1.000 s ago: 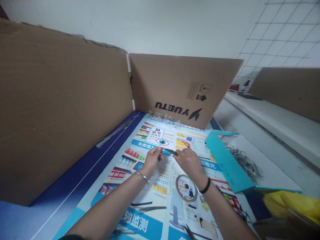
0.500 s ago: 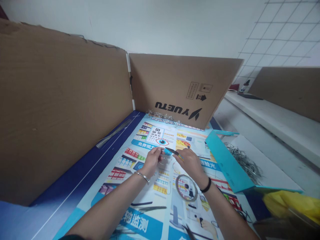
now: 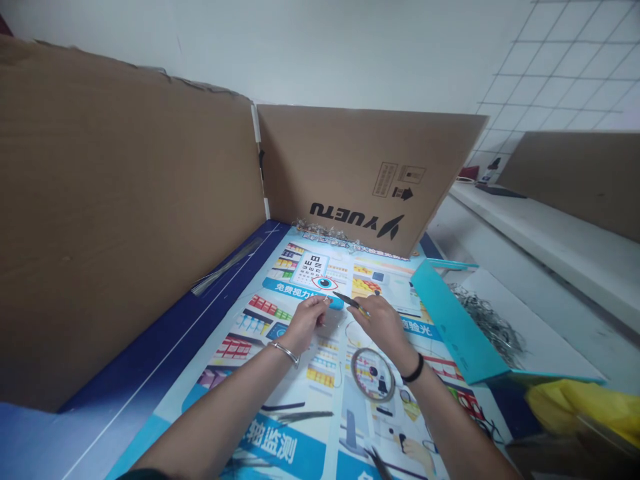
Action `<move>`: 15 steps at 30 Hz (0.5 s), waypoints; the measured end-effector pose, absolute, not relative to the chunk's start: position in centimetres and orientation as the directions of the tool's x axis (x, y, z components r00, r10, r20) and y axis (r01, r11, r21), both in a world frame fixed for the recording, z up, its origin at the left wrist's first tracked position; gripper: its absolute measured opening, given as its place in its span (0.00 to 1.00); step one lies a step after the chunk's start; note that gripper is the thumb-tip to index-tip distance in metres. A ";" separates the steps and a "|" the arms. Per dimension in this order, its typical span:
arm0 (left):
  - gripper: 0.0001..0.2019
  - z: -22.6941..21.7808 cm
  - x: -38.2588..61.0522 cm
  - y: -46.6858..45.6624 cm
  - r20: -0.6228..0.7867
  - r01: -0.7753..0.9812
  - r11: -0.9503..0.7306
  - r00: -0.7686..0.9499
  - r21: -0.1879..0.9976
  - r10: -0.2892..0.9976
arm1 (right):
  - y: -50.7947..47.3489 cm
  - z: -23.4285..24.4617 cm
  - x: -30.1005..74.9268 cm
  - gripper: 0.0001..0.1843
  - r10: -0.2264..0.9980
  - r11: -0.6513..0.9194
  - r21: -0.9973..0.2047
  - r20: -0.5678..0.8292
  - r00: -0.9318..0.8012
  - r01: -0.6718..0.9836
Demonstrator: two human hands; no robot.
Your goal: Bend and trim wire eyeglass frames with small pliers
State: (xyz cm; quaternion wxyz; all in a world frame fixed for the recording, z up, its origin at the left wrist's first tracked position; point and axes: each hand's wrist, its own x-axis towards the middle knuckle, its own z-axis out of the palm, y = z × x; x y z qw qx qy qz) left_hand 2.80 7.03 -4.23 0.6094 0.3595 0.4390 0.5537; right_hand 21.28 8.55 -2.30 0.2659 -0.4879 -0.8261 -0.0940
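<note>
My left hand (image 3: 309, 322), wearing a silver bangle, pinches something small and thin near the middle of the printed sheet; what it is cannot be made out. In my right hand (image 3: 383, 327), with a black band at the wrist, is a pair of pliers (image 3: 346, 299) with dark jaws and a bit of yellow on the handle. The jaws point left, a short way from my left fingertips and apart from them. Below my right hand lies a coil of wire (image 3: 355, 383) on the sheet.
Cardboard panels (image 3: 125, 220) stand at the left and back (image 3: 320, 160). A teal box (image 3: 445, 327) holding tangled wire (image 3: 487, 323) sits at the right. Thin strips (image 3: 305, 417) and a dark pointed tool (image 3: 379, 462) lie near the front. Small clear pieces (image 3: 325, 230) line the back edge.
The pliers' jaws have turned slightly and now point more up and left. My left fingers have shifted a little, and the pinched thing shows as a small pale bit at the fingertips.
</note>
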 end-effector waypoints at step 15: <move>0.14 -4.0 2.7 7.0 -0.111 -0.348 0.097 -0.021 0.933 0.994 | 8.2 -2.0 21.0 0.13 0.787 0.509 -0.148 0.478 -0.389 0.848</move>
